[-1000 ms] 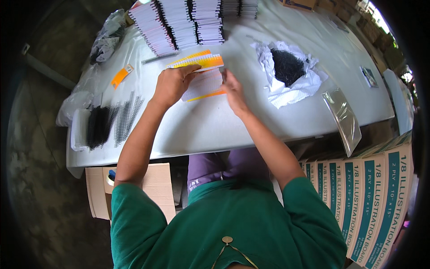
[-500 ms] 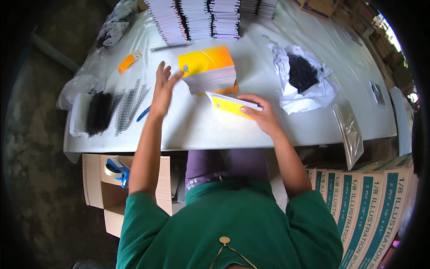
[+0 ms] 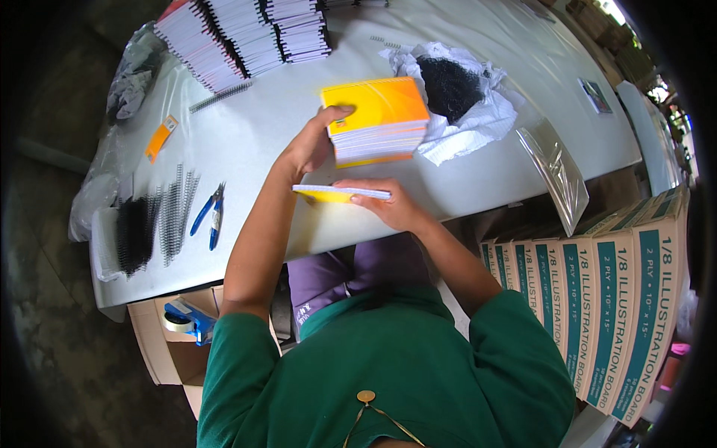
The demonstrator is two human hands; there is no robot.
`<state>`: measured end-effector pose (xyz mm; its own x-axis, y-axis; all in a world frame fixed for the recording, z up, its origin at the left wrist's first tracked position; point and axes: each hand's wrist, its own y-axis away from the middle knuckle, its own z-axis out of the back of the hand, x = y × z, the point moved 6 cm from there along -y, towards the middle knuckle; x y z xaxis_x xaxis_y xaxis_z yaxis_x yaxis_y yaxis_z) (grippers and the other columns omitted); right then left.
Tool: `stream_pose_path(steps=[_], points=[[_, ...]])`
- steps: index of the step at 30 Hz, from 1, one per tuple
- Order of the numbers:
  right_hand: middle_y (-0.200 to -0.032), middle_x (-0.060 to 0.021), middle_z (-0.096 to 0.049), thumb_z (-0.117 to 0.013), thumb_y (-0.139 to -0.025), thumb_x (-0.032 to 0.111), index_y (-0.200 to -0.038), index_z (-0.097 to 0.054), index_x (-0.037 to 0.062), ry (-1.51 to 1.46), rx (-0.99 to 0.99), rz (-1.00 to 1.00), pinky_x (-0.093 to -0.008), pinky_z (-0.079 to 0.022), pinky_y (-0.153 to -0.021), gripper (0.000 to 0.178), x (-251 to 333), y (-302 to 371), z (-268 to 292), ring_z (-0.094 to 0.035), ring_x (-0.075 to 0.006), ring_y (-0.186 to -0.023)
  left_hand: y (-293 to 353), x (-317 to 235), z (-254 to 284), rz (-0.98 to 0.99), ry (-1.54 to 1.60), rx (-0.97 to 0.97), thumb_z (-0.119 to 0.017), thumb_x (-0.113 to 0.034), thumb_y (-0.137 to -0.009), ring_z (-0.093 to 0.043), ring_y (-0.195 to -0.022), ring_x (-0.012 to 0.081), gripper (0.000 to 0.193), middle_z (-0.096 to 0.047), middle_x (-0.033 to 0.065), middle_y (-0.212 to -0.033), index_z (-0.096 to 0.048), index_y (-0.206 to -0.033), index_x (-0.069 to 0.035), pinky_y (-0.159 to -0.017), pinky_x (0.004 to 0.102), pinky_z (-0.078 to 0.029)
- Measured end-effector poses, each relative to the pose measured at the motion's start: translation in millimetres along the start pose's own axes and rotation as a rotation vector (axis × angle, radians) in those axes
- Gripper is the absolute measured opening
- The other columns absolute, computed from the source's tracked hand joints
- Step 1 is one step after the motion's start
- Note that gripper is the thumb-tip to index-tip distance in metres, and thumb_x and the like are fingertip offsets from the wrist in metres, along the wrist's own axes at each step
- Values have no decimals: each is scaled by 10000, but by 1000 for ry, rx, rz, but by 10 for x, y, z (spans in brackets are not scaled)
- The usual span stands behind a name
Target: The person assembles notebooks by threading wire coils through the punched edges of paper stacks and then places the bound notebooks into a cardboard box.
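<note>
A stack of yellow-orange notebooks (image 3: 382, 112) stands near the middle of the white-covered table. My left hand (image 3: 312, 142) is closed on its left edge, thumb lying on the top cover and fingers down the side, partly hidden. In front of the stack, my right hand (image 3: 388, 204) pinches a single notebook (image 3: 328, 195), thumb on its yellow cover and fingers along the white page edges. That notebook is tilted, with its page edges turned up, just above the table's near part.
Tall piles of bound books (image 3: 246, 37) stand at the far left. Black coils lie in crumpled white paper (image 3: 478, 123). More wire coils (image 3: 175, 216) lie left beside blue-handled pliers (image 3: 209, 214). A clear plastic sheet (image 3: 556, 175) overhangs the front edge; cartons (image 3: 597, 313) stand below right.
My left hand, open beside the stack before, has closed on its left edge. The notebook in my right hand has tipped and come left. The whole view has turned.
</note>
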<state>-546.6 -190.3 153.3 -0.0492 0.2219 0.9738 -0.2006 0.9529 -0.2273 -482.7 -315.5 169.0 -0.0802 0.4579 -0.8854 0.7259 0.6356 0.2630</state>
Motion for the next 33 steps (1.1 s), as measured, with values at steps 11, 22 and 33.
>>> stream_pose_path(steps=[11, 22, 33], points=[[-1084, -71, -622, -552, -849, 16, -1118, -582, 4, 33, -42, -6, -251, -436, -867, 271, 86, 176, 143, -557, -124, -975, 1337, -768, 1693, -430, -1500, -1132, -578, -399, -827, -474, -1110, 362, 534, -500, 196, -1204, -487, -1208, -36, -943, 416, -373], [-1066, -63, -630, -561, -857, 37, -1127, -581, -6, 16, 94, -15, -242, -430, -866, 274, -1, -228, -437, -553, -110, -975, 2281, -712, 2153, -386, -1645, -1196, -559, -240, -865, -597, -867, 323, 218, -617, 155, -934, -623, -984, -70, -765, 385, -464], [-1035, -67, -639, -563, -860, 38, -1132, -585, 1, 18, -49, -58, -228, -453, -825, 275, -142, -272, -356, -560, -93, -919, 1799, -135, 911, -394, -896, -438, -517, -297, -918, -480, -666, 110, 310, -556, 52, -699, -589, -844, -5, -655, 248, -409]])
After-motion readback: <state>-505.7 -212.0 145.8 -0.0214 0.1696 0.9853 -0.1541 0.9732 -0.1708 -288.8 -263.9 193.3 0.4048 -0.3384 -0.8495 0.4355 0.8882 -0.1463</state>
